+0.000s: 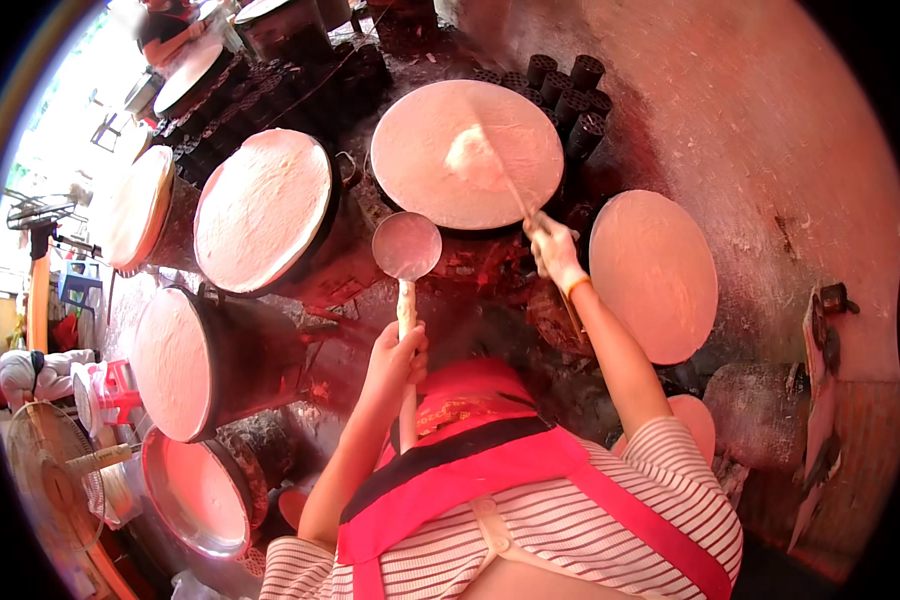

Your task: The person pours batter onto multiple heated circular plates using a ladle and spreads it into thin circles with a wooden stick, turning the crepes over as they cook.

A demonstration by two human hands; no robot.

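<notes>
My left hand (403, 356) is closed around the pale handle of a ladle (407, 246), whose round bowl points away from me, just short of a large round griddle (412, 180). A thin stick (508, 177) is in my right hand (555, 246), at the griddle's near right edge. The stick reaches over a wet-looking mound of pale batter (474, 156) near the middle of the pale griddle surface; its far end is blurred. Whether the stick touches the batter I cannot tell.
Several other round griddles (266, 210) covered in pale stuff stand at the left, one (654, 277) at the right. Black honeycomb briquettes (586, 135) are stacked behind the griddle. A metal pan (195, 491) and a fan (52, 472) are at lower left; another person (41, 375) bends over nearby.
</notes>
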